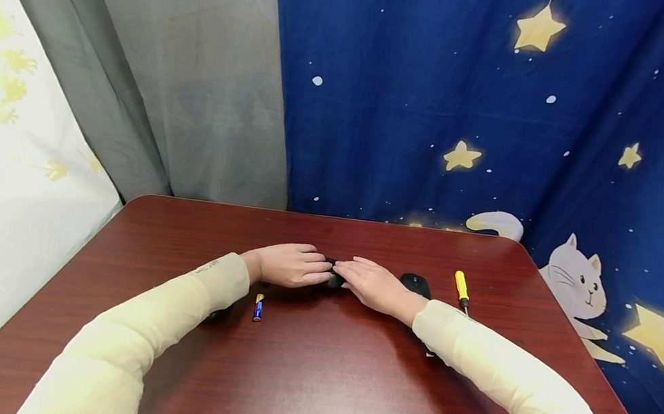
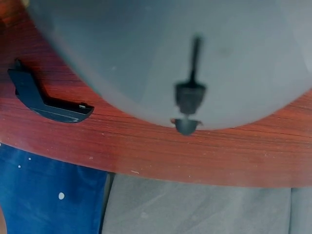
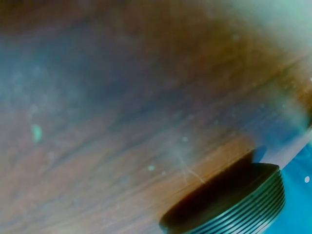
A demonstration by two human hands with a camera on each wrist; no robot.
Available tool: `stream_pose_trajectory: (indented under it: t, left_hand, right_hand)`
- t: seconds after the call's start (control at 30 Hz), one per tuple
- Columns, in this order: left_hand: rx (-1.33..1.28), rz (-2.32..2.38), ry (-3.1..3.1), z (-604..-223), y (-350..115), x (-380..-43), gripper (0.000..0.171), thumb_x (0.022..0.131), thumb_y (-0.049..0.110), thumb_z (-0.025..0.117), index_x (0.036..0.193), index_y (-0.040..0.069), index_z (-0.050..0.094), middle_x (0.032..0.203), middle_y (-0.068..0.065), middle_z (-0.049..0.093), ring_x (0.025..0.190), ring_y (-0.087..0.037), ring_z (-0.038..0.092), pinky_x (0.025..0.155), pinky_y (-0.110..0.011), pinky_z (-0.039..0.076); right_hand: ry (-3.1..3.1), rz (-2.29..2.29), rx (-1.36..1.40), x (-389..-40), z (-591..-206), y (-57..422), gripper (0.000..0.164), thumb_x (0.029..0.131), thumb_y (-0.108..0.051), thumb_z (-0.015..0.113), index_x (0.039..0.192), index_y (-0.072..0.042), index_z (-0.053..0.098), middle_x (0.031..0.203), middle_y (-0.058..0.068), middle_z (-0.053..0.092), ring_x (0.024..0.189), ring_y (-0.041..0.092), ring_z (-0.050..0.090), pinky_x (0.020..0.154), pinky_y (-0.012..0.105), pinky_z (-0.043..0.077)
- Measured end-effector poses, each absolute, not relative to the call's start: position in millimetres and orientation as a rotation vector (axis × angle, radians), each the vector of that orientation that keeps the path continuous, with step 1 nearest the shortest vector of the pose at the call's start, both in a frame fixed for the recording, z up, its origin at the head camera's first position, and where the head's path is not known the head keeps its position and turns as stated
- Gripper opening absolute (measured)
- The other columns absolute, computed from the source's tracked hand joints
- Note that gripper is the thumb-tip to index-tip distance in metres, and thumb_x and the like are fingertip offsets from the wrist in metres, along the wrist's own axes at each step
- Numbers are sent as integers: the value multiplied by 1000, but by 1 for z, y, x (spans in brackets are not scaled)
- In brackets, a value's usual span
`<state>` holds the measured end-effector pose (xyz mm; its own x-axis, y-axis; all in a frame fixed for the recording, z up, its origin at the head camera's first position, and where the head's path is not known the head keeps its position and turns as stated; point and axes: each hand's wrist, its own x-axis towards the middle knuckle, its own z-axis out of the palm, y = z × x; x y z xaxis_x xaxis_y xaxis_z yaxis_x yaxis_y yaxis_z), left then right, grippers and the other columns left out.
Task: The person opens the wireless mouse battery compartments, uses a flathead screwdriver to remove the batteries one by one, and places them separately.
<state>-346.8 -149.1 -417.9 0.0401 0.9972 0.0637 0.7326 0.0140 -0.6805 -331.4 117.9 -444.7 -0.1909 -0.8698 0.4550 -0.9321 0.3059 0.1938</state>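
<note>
In the head view, my left hand (image 1: 288, 265) and right hand (image 1: 377, 287) come together near the table's far side. A small black object (image 1: 333, 278) shows between their fingertips, mostly covered, and its kind is unclear. The left fingers reach over it from the left; the right fingers touch it from the right. Both thumbs are hidden, so any grip does not show. A blue and gold battery (image 1: 258, 308) lies just nearer than the left hand. Behind the right wrist sits a black computer mouse (image 1: 415, 284).
Right of the mouse lies a yellow-handled screwdriver (image 1: 461, 286). Dark things peek from under both sleeves, including one by the left sleeve (image 1: 216, 315). A curved black plastic piece (image 2: 51, 100) lies near the edge in the left wrist view. The right wrist view has a black ribbed object (image 3: 243, 209).
</note>
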Motion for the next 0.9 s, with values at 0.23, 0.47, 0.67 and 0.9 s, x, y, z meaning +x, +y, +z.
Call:
stream_pose_trajectory:
  t: [0.23, 0.47, 0.67, 0.9]
  left_hand:
    - [-1741, 623, -1775, -416, -149, -345, 34, 101, 17, 42, 131, 5, 55, 124, -11, 61, 110, -22, 58, 93, -36, 47]
    - [-1719, 439, -1847, -414, -151, -343, 35, 101, 11, 38, 130, 2, 54, 125, -14, 60, 110, -23, 58, 91, -36, 48]
    - [-1728, 297, -1884, -409, -152, -340, 34, 100, 7, 41, 130, -2, 53, 126, -17, 59, 110, -26, 59, 91, -39, 49]
    - [-1745, 79, -2117, -401, -152, -335, 38, 96, 3, 48, 134, -2, 49, 132, -17, 55, 119, -27, 54, 100, -39, 44]
  right_hand:
    - [-2081, 185, 1592, -333, -446, 120, 45, 88, -9, 71, 129, 4, 55, 126, 16, 61, 119, 25, 56, 101, 46, 42]
    - [-2096, 225, 1547, -331, -444, 120, 46, 90, -8, 68, 131, 5, 52, 127, 17, 60, 120, 25, 56, 104, 42, 40]
    - [-2110, 314, 1524, -329, -437, 120, 45, 89, -5, 67, 131, 5, 52, 126, 17, 60, 118, 27, 56, 102, 42, 42]
    - [-2180, 454, 1473, -324, -431, 119, 42, 93, -5, 62, 133, 2, 51, 127, 15, 59, 117, 27, 56, 100, 42, 44]
